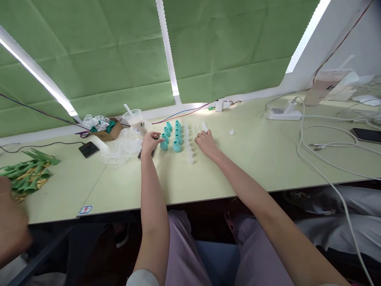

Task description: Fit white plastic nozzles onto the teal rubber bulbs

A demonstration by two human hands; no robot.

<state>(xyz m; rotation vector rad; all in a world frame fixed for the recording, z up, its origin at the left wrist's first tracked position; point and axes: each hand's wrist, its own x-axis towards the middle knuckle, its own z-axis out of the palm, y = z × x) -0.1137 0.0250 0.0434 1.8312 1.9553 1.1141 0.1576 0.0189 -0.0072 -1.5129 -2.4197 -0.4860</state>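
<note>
Two rows of small turquoise vase-shaped pieces (177, 147) stand upright near the middle of the table. My left hand (151, 142) is at the left row, its thumb and forefinger apart and the fingertips beside the nearer pieces. A dark phone (153, 152) lies partly under that hand. Right of the turquoise pieces runs a line of small translucent white pieces (189, 147). My right hand (206, 142) rests over more such white pieces, fingers bent down and together; what is under its fingertips is hidden. One loose white piece (231, 132) lies farther right.
Behind my left hand are a drink cup (136, 121), a crumpled plastic bag (123, 147) and a cardboard box (110, 131). Green horn-shaped pieces (29, 174) lie far left, near another person's hand (12, 222). A power strip (284, 114) and white cables (302, 135) occupy the right.
</note>
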